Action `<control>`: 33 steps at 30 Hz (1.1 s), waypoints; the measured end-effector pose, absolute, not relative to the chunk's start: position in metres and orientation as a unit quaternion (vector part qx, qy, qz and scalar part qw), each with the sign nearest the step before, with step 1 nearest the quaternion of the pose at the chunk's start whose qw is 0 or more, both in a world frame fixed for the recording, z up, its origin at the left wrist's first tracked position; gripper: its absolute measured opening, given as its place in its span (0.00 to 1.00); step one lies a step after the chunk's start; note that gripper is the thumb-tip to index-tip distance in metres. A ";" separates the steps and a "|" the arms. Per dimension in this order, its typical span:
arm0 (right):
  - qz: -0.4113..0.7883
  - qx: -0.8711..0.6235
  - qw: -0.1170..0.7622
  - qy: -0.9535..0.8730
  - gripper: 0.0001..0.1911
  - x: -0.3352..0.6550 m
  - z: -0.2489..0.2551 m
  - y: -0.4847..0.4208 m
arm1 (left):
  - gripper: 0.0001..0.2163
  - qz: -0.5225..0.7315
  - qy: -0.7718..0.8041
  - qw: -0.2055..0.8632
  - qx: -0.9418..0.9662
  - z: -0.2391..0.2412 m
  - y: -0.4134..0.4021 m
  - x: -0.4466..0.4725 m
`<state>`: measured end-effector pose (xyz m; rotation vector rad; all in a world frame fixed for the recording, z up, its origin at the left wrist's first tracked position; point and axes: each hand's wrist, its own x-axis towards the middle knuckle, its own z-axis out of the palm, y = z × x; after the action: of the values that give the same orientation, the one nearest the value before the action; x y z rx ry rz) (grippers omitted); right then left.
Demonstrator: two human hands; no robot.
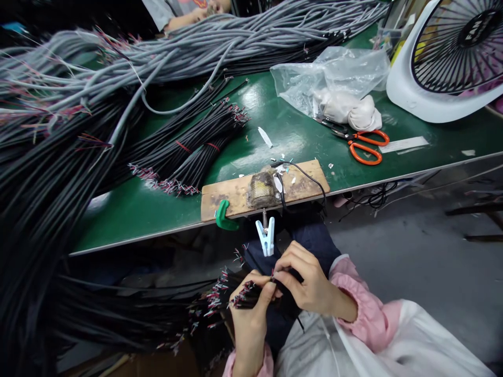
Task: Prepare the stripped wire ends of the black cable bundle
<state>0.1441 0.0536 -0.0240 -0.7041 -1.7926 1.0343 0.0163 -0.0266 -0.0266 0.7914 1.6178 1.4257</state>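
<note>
The person's left hand is closed around a bunch of thin black cables with stripped red and white ends, low over the lap and in front of the table edge. The thumb and forefinger of the right hand are pinched together on a fine red wire tip, just beside the left thumb. For neat work here, I'd suggest the left grip steady the cable close below its bared end, while the right fingertips handle the strands lightly, so that none bend or snap. Of the containers, a crumpled clear plastic bag lies on the green tabletop, with an off-white cloth bundle at its front edge; whether that is inside is unclear. A clear plastic box stands near the white fan, its contents too indistinct to name.
</note>
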 end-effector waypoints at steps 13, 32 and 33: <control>0.503 -0.270 0.462 -0.679 0.12 0.147 -0.033 0.052 | 0.11 0.582 0.625 0.417 0.311 -0.034 -0.031 0.011; 0.561 -0.302 0.448 -0.627 0.14 0.143 -0.040 0.054 | 0.07 0.530 0.658 0.410 0.344 -0.033 -0.028 0.011; 0.560 -0.304 0.446 -0.628 0.13 0.144 -0.041 0.054 | 0.07 0.526 0.656 0.409 0.355 -0.035 -0.028 0.008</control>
<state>0.1435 0.0540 -0.0407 -0.7538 -1.5550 1.3875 0.0084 -0.0282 -0.0347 0.8937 1.6527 1.3244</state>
